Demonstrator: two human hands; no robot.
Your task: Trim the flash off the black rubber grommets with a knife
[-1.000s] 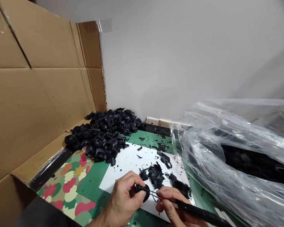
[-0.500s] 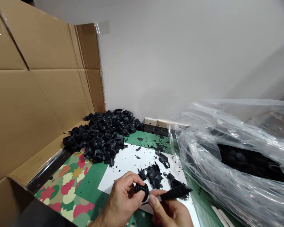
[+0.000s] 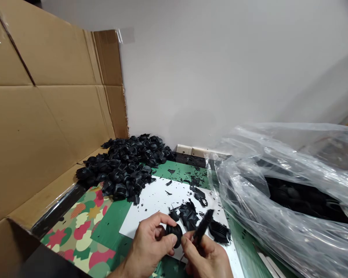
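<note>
Left hand [image 3: 150,247]: curling shut around a small round black rubber part [image 3: 174,233], pinching it between thumb and fingertips.
Right hand [image 3: 208,256]: closing on a slim black-handled tool [image 3: 203,227], with the handle pointing toward 1 o'clock. The working tip is hiding behind the fingers, so contact with the part cannot be told.
Part position: sitting in the air between the two hands, low at 6 o'clock in the view, just over the near edge of a white paper sheet [image 3: 159,197].
Desk: the sheet is lying on a green cutting mat [image 3: 113,220], with a flower-patterned red and green cover [image 3: 81,231] showing at 8 o'clock from the hands.
Scraps: torn black rubber offcuts [image 3: 188,214] are lying on the sheet at 12 o'clock from the hands, and finer crumbs are scattering beyond them.
Pile: a heap of black ribbed rubber parts [image 3: 124,170] is resting at 11 o'clock, well apart from the hands and against a brown cardboard box wall [image 3: 46,116].
Bag: a crumpled clear plastic bag [image 3: 278,185] is gaping open at 2 o'clock, with more dark pieces [image 3: 301,199] lying inside.
Progress, as a judgement: the heap and the offcuts are suggesting many parts already worked. One part is in hand, and the bag appears to be holding a good stock not yet handled.
</note>
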